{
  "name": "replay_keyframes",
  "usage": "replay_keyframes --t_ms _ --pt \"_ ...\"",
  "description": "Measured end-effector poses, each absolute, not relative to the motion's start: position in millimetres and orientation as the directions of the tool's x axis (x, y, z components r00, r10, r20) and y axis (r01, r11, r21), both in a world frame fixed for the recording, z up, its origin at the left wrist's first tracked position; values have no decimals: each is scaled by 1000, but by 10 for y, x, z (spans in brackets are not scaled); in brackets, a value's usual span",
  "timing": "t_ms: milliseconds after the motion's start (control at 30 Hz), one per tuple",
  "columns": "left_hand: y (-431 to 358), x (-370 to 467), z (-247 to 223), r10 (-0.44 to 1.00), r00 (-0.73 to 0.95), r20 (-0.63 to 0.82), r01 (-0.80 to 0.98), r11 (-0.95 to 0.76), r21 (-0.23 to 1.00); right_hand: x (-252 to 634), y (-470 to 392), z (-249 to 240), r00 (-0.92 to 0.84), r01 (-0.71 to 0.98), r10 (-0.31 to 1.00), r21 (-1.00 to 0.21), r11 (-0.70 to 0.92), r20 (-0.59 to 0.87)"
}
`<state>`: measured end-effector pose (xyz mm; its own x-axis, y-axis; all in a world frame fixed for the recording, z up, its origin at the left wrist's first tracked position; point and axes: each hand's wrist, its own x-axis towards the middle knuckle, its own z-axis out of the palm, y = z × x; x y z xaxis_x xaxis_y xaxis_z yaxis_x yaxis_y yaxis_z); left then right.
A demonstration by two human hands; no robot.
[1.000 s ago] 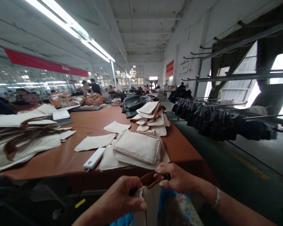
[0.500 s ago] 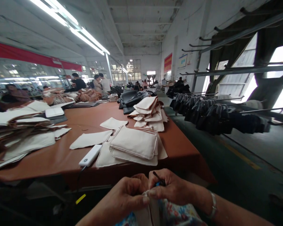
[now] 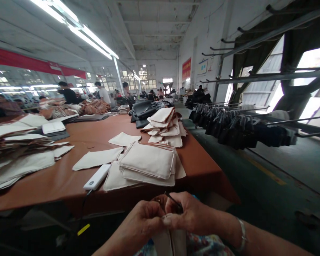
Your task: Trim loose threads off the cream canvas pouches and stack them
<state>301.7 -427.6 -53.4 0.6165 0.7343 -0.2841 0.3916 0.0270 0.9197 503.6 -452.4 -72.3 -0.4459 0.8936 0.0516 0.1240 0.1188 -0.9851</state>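
A factory floor here, a workshop for sewn cloth goods by the look of it! Straight ahead, a broad brown-covered worktop (image 3: 200, 165) carries a stack of stitched cream panels (image 3: 148, 160), with a bigger cream pile (image 3: 24, 163) over on the left and folded black material (image 3: 144, 111) further back. Look right: a metal rack (image 3: 269, 76) bristles with hooks, and beneath it a whole row of dark items (image 3: 229, 128) hangs together. Overhead run strip lights (image 3: 90, 39), down a long, high hall to many-paned windows (image 3: 148, 74). A red banner (image 3: 21, 60) stretches across the left, a red sign (image 3: 186, 68) marks the wall, and there, a worker in a dark top (image 3: 68, 94) beyond the heaps!
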Motion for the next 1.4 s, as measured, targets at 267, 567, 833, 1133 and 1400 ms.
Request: replay_keyframes --t_ms 267,567,833,1133,1400 --pt "-4298 3094 -547 784 560 -269 467 -30 884 4966 -4574 -771 -297 272 952 -950 156 71" --pt "-4381 3099 -515 769 583 -264 128 234 964 4956 -4686 -855 -214 220 962 -952 215 168" --pt "-4313 3041 -516 593 735 -329 149 333 931 4994 -4745 -905 -223 191 891 -879 437 395" --pt "-4327 3085 -584 640 695 -327 320 132 938 5049 -4756 -858 -217 164 944 -944 287 250" --pt "-4421 3152 -543 730 598 -331 539 -61 840 5013 -4807 -958 -248 229 823 -795 562 510"
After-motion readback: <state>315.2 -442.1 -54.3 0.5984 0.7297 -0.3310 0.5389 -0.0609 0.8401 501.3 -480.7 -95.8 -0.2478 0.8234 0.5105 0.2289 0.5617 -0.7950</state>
